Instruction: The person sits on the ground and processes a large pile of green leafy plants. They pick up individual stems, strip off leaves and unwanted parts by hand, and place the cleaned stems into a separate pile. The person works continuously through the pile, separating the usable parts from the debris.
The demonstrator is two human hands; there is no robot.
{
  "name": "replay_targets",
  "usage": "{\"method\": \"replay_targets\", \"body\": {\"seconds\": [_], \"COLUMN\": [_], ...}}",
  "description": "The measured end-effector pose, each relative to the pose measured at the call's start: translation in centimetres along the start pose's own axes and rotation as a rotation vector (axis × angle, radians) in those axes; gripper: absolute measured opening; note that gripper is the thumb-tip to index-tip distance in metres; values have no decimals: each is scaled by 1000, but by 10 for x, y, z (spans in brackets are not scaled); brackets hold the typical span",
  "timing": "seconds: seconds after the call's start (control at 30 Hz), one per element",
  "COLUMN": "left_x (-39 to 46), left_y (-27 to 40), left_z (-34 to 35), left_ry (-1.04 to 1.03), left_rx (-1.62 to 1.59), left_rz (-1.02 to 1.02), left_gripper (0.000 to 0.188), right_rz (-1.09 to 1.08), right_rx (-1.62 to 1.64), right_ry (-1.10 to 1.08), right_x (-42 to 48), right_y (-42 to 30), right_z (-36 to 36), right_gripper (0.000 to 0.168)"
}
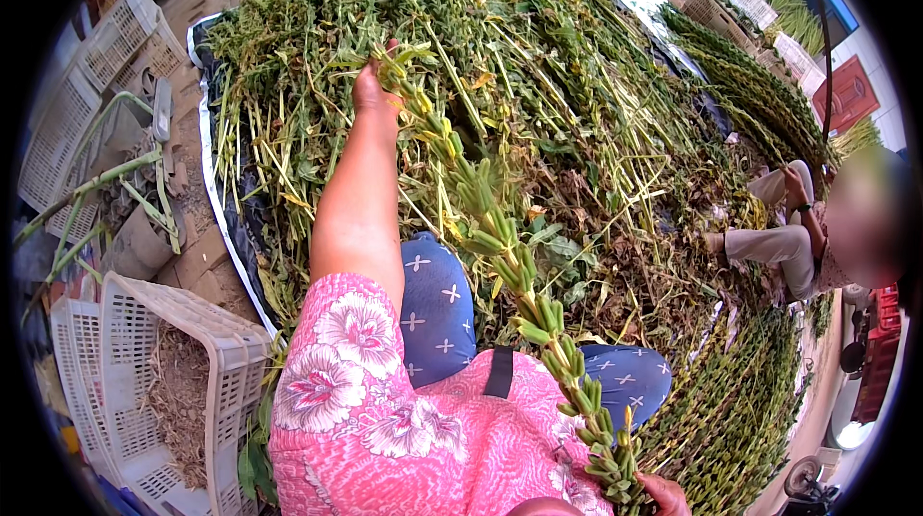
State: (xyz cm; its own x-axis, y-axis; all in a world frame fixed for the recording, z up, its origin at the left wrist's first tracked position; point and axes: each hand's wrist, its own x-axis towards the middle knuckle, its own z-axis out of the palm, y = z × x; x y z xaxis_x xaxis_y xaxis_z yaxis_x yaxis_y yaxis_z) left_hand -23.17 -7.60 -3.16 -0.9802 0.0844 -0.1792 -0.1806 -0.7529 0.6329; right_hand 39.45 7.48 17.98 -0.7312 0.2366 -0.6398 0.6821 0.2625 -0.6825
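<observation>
A long sesame stalk (515,271) lined with green seed capsules slants across my view, from far upper left to near lower right. My left hand (376,87) is stretched out in front, its fingers around the leafy far end of this stalk. At the bottom edge my right hand (662,493), partly cut off by the frame, grips the near end, where the capsules sit thickest. Beneath the stalk are my knees in blue patterned trousers (436,307). A large heap of cut sesame stalks and leaves (461,97) spreads out before me.
White plastic crates (184,299) stand at left, one holding dry debris. Behind them is a green metal frame (94,184). A white-edged sheet (209,155) lies under the heap. A person (793,227) sits at right beside stacked sesame bundles (757,90); more stalks (728,400) lie lower right.
</observation>
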Motion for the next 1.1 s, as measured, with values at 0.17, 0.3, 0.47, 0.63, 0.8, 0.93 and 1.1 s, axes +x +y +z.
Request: {"method": "replay_targets", "body": {"seconds": [0.17,0.3,0.47,0.63,0.8,0.93,1.1], "left_x": [24,24,15,-12,-35,-41,-67], "left_y": [-2,4,4,9,21,51,109], "left_z": [-16,-18,-17,-15,-23,-113,-314], "left_ry": [-323,-470,-259,-36,-59,264,-359], "left_rx": [-279,-370,-171,248,574,613,2149], "left_rz": [-6,-55,-78,8,77,168,-59], "left_gripper": [24,23,22,18,26,36,61], "right_rz": [25,35,-118,6,-52,-559,-596], "right_rx": [-40,-81,-172,-123,77,-351,-426], "right_ry": [6,62,40,-16,139,332,442], "right_x": [0,-1,-2,-1,-5,11,19], "right_y": [-2,-1,43,25,8,37,27], "right_z": [-1,0,-8,-5,5,-13,-33], "right_gripper": [56,57,57,56,43,66,63]}}
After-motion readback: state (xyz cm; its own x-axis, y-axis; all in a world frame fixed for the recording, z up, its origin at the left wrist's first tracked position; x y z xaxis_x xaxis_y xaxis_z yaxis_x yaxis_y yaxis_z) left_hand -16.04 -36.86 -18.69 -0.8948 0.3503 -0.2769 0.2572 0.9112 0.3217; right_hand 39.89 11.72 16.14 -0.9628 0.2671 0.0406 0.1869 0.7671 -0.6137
